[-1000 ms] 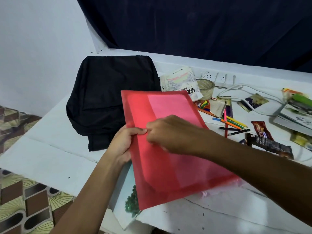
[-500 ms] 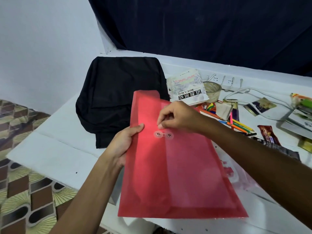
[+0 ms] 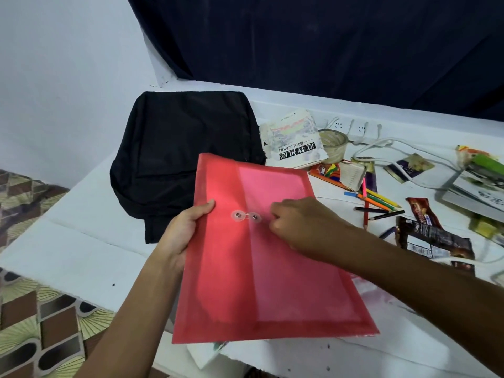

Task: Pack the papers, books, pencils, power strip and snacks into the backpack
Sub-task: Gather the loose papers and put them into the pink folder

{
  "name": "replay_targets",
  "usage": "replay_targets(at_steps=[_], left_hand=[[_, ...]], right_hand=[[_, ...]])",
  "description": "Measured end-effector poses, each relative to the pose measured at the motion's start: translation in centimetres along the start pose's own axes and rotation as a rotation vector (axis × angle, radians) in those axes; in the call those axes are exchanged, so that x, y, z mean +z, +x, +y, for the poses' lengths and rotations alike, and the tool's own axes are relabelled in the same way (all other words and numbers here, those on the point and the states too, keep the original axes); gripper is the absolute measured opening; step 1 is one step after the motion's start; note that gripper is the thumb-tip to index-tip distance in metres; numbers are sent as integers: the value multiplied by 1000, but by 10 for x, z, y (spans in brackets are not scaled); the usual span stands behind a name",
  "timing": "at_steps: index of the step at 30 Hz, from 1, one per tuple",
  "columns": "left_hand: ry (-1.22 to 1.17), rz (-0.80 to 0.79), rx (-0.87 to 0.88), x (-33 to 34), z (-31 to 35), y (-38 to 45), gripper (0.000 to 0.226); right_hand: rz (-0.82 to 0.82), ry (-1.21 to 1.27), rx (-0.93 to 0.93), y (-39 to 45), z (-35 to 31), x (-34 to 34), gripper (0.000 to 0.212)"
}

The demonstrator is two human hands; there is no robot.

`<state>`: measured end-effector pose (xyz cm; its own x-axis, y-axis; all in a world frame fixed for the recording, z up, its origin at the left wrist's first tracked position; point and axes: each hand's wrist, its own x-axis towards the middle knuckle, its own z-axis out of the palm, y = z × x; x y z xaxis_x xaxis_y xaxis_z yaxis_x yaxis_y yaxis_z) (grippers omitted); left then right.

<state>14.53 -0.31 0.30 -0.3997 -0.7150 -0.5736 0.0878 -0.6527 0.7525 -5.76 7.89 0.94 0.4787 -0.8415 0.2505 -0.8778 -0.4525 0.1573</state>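
Note:
A red translucent document envelope (image 3: 267,268) with papers inside is held above the table's front edge. My left hand (image 3: 182,233) grips its left edge, thumb on top. My right hand (image 3: 302,222) rests on its front with fingers curled just right of the two string-closure buttons (image 3: 246,216); whether it pinches the string is hidden. The black backpack (image 3: 185,154) lies flat and closed behind the envelope. A paperback book (image 3: 294,140), coloured pencils (image 3: 379,200), a white power strip (image 3: 354,130) and dark snack wrappers (image 3: 433,236) lie to the right.
A tape roll (image 3: 334,144) stands beside the paperback. More books (image 3: 480,186) and a green item sit at the far right, with a white cable looping past them. Other sheets lie under the envelope. The white table (image 3: 81,241) ends at the left over patterned floor.
The envelope's flap has come down flat over its front. My right hand moved from the flap's edge down to beside the buttons. My left hand kept its grip.

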Motion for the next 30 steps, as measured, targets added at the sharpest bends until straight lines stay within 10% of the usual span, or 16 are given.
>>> replay_targets(at_steps=[9,15,30], left_hand=[[-7,-61,12,15,0,-4,35],[15,-71,12,13,0,-7,35],[-1,-2,12,3,0,-3,30]], right_hand=[[-15,167,-206,43,-23,-27,16],[-206,789,146,71,14,-11,6],[-353,396,197,37,30,-25,12]])
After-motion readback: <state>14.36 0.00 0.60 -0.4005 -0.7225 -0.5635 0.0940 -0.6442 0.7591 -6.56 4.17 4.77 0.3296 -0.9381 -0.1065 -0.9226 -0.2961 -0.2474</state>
